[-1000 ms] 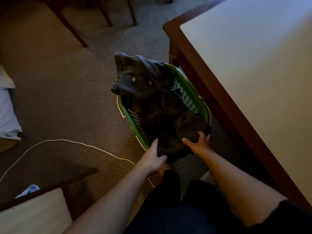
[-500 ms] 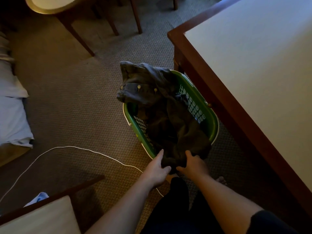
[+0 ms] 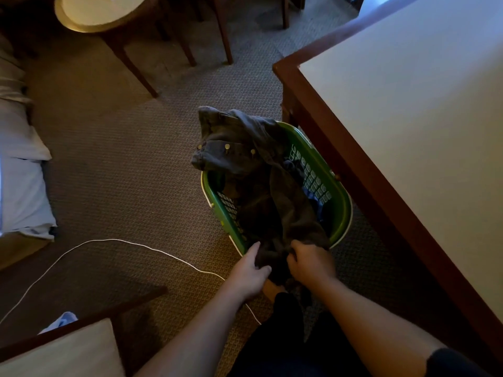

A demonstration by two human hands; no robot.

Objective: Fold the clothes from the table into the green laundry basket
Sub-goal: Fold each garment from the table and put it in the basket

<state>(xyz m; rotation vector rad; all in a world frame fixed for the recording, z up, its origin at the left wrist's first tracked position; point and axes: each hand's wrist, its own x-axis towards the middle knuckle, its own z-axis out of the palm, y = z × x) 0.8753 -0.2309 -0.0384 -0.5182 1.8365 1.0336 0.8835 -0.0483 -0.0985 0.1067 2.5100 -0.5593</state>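
The green laundry basket stands on the carpet beside the table leg. Dark grey trousers lie across it, with the waistband and metal buttons hanging over the far rim and the leg ends draped over the near rim. My left hand and my right hand both grip the near end of the trousers, close together. A bit of blue cloth shows inside the basket under the trousers.
A large table with a dark wood edge fills the right side. A white cable runs over the carpet. Chair legs and a round stool stand behind. A cushioned seat is near left, white bedding far left.
My hands came together on the near end of the trousers and closed on it. The view has tilted back, so the basket sits farther from me.
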